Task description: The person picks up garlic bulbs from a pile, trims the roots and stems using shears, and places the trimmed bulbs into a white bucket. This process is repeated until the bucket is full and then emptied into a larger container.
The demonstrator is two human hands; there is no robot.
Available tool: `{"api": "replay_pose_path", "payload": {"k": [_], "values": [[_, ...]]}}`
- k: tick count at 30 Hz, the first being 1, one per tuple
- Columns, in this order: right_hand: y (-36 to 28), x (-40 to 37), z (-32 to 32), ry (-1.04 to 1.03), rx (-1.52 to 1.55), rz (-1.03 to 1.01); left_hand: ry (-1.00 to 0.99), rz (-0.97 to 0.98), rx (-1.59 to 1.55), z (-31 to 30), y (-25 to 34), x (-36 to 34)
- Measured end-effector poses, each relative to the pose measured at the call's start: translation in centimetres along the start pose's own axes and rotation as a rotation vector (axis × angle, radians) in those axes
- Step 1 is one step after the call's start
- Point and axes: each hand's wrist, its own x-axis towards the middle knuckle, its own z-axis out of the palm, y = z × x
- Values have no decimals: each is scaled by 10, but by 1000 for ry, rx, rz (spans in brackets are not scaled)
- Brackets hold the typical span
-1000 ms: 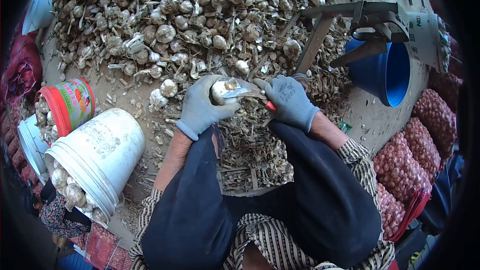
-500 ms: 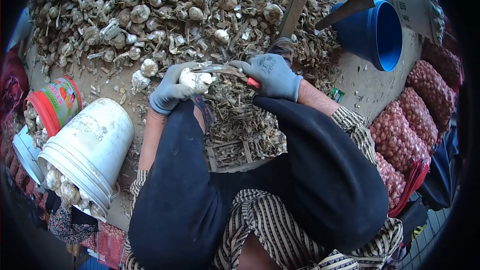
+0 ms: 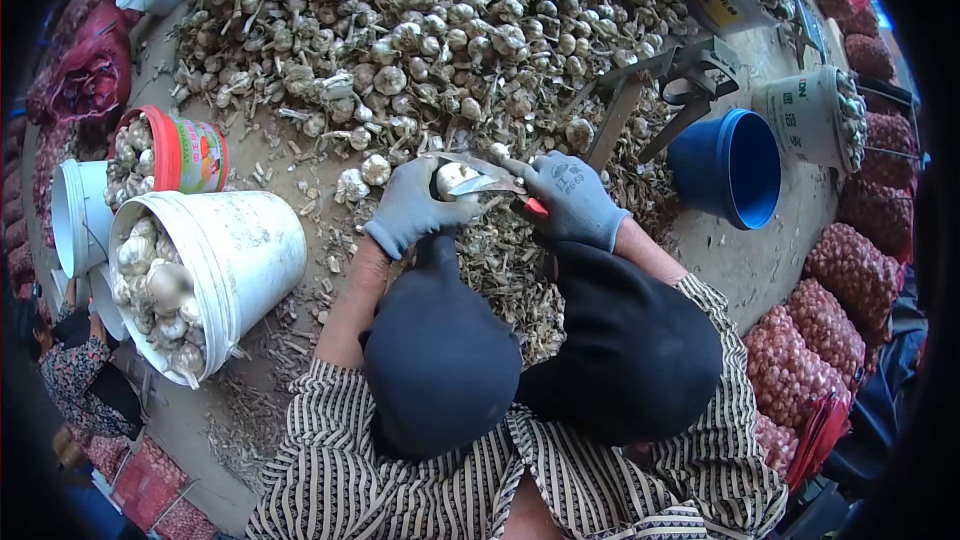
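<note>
My left hand, in a grey work glove, has its fingers closed around a white garlic bulb. My right hand, gloved the same way, grips a pair of shears with a red handle. The shears' metal blades are spread and lie against the bulb, one over its top and one along its lower side. Both hands are above my knees, close together. Below them lies a litter of cut stalks and dry skins. Two loose bulbs rest on the ground beyond my left hand.
A large heap of garlic spreads ahead. At left, a tipped white bucket holds bulbs, beside a red bucket. A metal frame and blue bucket stand right. Filled mesh sacks line the right; another person sits left.
The view has tilted up and shows more of the heap. The shear blades are now spread further apart around the bulb, and my hands are closer together.
</note>
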Motion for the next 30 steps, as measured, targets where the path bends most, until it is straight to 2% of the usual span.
{"api": "replay_pose_path", "payload": {"k": [1, 3, 5, 6, 7, 10, 11, 12, 13, 15, 17, 18, 19, 20, 21, 23, 24, 25, 26, 27, 28, 29, 30], "values": [[-6, 3, -3, -55, -66, -26, 62, 16, 96, 0, 8, -5], [-16, 7, -11, -10, -117, -37, 122, 46, 118, -5, 19, -17], [-28, 4, -30, -145, -158, 54, 334, 159, 341, -3, 26, -29], [-24, -1, -24, -2, -93, -5, 286, 86, 279, -7, 38, -35], [-19, -5, -17, 10, -106, -10, 296, 102, 280, -7, 43, -37], [-8, -4, 3, 255, 84, -34, 571, 337, 106, -13, 46, -60], [-4, -3, 16, 332, 45, 49, 681, 395, 153, -22, 49, -77], [-10, -9, 18, 369, 165, 113, 810, 450, 201, -36, 55, -103], [-15, -13, 18, 333, 217, 261, 950, 486, 289, -52, 61, -126], [14, -28, 34, 385, 236, 155, 1189, 440, 399, -85, 71, -183], [37, -36, 46, 336, 279, 220, 1443, 490, 661, -129, 76, -233], [40, -34, 48, 340, 282, 208, 1492, 397, 549, -152, 59, -255], [43, -35, 49, 332, 394, 194, 1576, 318, 325, -166, 68, -271], [45, -36, 50, 320, 505, 180, 1655, 307, 547, -190, 65, -289], [40, -37, 45, 318, 507, 174, 1702, 300, 561, -213, 53, -303], [21, -35, 29, 263, 456, 246, 1710, -20, 741, -250, 24, -332], [31, -37, 33, 303, 364, 164, 1722, -123, 804, -260, 4, -341], [31, -38, 37, 303, 372, 169, 1725, -229, 868, -269, -24, -349], [31, -39, 40, 287, 526, 229, 1602, -225, 757, -281, -76, -365], [33, -42, 41, 289, 677, 302, 1465, -203, 644, -277, -83, -363], [35, -44, 46, 286, 660, 359, 1389, -194, 464, -264, -91, -366], [40, -48, 48, 226, 733, 435, 1443, -154, 567, -253, -98, -361], [30, -46, 43, 281, 714, 355, 1651, -19, 766, -227, -74, -338]]}}
